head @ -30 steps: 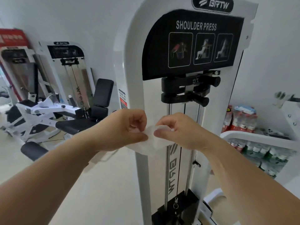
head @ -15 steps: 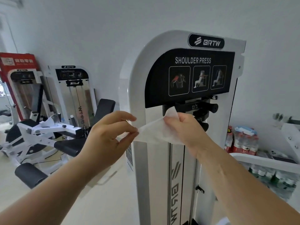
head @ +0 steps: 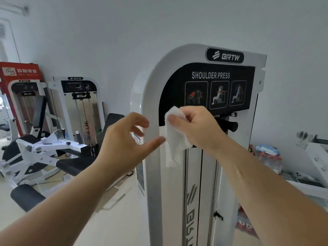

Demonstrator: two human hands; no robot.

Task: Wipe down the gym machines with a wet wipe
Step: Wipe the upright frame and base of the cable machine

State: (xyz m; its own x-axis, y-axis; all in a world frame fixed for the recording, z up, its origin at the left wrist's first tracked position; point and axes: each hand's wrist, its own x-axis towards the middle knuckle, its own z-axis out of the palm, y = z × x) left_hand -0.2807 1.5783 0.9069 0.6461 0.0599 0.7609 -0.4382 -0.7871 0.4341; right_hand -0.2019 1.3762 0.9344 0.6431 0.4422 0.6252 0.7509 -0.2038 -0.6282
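Wet wipe (head: 174,139) is pinched at its upper end by the right hand (head: 197,126), with the fingers curled round it. The rest hangs loose below that hand, in front of the white upright of the shoulder press machine (head: 152,174). Whether the wipe touches the upright cannot be told.

Left hand (head: 124,144) is held just left of the wipe, fingers spread and relaxed, nothing gripped. Its thumb tip is close to the wipe's edge; contact unclear.

Progress is judged early. The wipe is opened out and ready, but no wet streaks are seen on the upright or on the black instruction panel (head: 209,86) just above the right hand. The upright, the panel and the black handle (head: 230,126) behind the right hand are left to do, then the other machines.

Surface is glossy white painted metal, smooth, and is expected to wipe easily.

A second weight-stack machine (head: 78,103) and a red signboard (head: 19,71) are seen well beyond the left hand. Packs of bottles (head: 269,157) are stacked beyond the right forearm. The floor (head: 71,201) is pale.
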